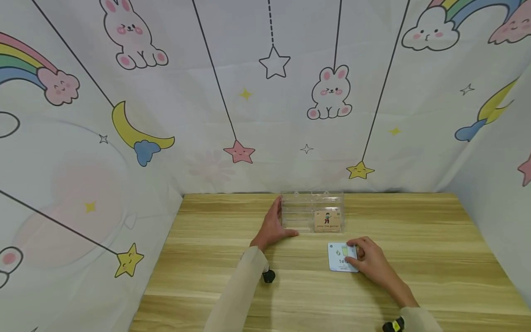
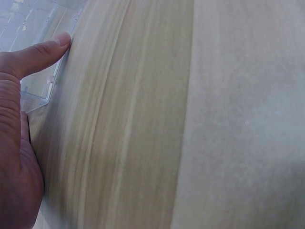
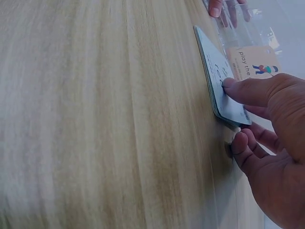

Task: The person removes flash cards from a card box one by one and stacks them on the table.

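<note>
My right hand (image 3: 271,143) presses a thumb on the card stack (image 3: 220,76) lying on the wooden table (image 3: 105,119).

card stack (image 1: 341,259) print part-hidden by right hand (image 1: 369,259), clear box (image 2: 33,57) cut off — top-left edge
</note>
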Tool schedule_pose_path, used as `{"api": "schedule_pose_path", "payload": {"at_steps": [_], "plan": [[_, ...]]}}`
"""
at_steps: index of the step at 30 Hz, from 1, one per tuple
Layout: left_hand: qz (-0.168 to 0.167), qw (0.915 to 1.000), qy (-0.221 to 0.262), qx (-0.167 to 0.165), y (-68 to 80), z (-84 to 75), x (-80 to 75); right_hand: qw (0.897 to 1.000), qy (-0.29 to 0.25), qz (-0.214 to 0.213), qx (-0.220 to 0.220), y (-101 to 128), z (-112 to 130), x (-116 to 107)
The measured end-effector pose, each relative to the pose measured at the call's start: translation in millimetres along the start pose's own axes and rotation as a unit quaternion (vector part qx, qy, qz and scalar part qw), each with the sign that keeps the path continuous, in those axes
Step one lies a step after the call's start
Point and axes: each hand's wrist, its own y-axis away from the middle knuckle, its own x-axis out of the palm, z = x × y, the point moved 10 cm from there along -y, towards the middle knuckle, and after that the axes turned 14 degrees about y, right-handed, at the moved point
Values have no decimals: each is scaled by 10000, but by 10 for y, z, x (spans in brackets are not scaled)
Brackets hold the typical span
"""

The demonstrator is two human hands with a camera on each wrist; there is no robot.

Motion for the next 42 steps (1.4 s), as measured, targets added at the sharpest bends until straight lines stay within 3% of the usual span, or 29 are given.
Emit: {"api": "schedule_pose_path", "payload": {"at_steps": [26, 42], "plan": [[8, 9999, -43, -115, 1, -19, 13, 9988, 181, 444, -15, -70, 7, 28], [-33, 10000, 12, -92, 9, -52, 8, 9984, 239, -130, -503, -438, 168, -235]]}}
